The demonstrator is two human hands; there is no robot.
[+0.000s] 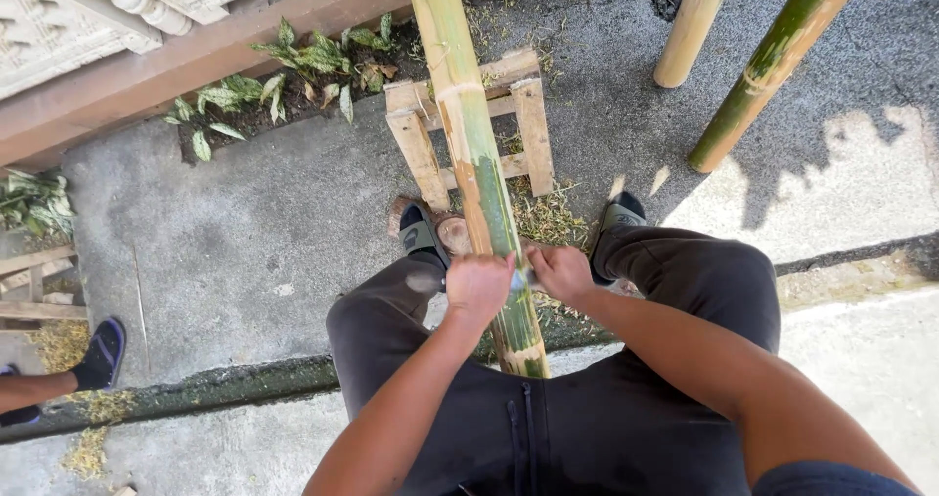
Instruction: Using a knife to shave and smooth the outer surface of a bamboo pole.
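Note:
A long bamboo pole [474, 144] runs from the top of the view down between my knees, resting on a small wooden stand [528, 114]. Its skin is partly scraped pale and partly green. My left hand [477, 286] and my right hand [559, 269] are both closed on a metal scraping blade [516, 279] laid across the pole, one hand at each end. The blade is mostly hidden by my fingers. I sit with dark trousers and dark sandals [421, 232].
Two more bamboo poles [690, 31] [773, 66] lean at the upper right. Shavings [543, 217] litter the concrete. Leafy plants [293, 75] grow along a wall base. Another person's foot in a blue sandal [103, 354] is at the left, beside a wooden frame [34, 286].

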